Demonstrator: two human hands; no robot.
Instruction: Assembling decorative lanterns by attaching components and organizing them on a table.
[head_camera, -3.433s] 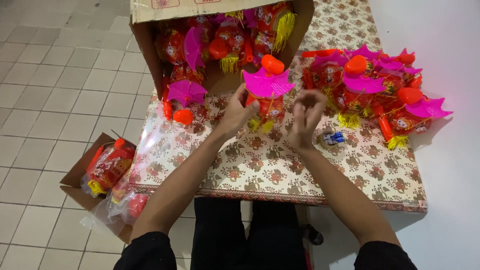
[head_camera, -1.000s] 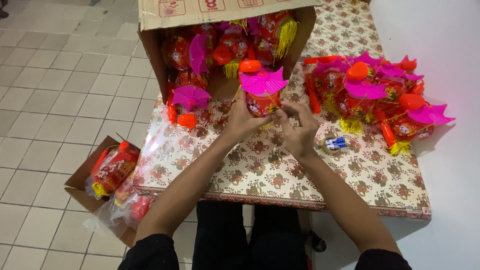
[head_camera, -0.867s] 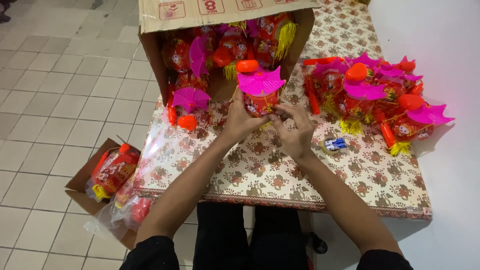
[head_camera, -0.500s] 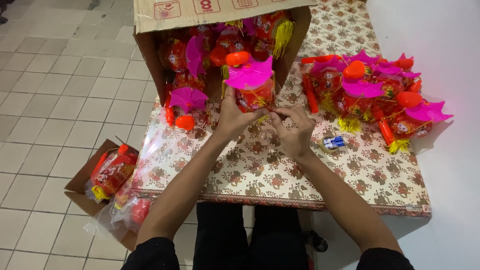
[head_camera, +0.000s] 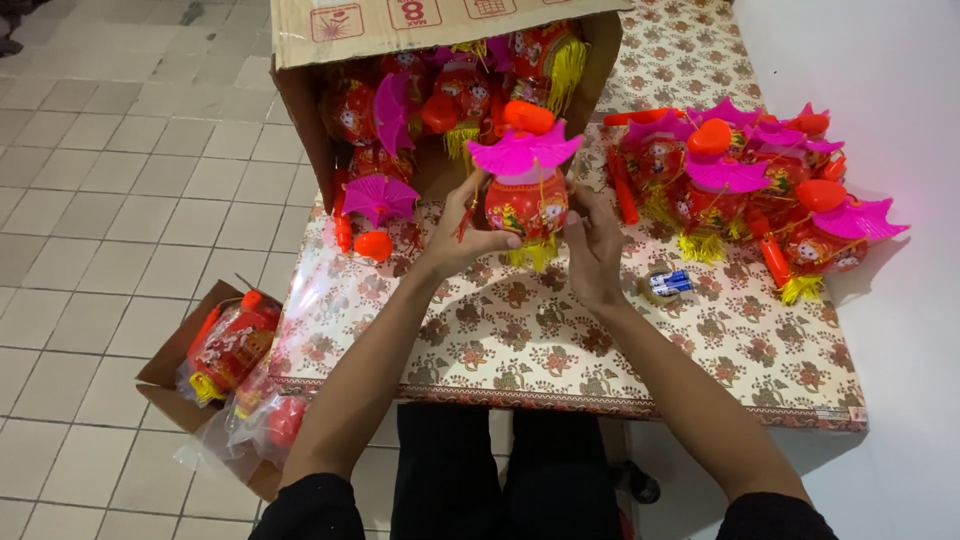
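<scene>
Both forearms reach far across counter (head_camera: 560, 360), converging at mid-counter. Left hand (head_camera: 462, 232) cups red lantern toy (head_camera: 526, 200) from left, thumb under base, grip closed around body. Right hand (head_camera: 594, 245) presses toy's right side, fingers curled; grip looks closed on it, though fingertips partly hidden. Toy held upright just above counter, pink roof on top, yellow tassel hanging below. Open cardboard box (head_camera: 330, 90) of similar toys just behind; pile of lantern toys (head_camera: 740, 190) far right. Batteries (head_camera: 668, 284) lie just right of right hand.
</scene>
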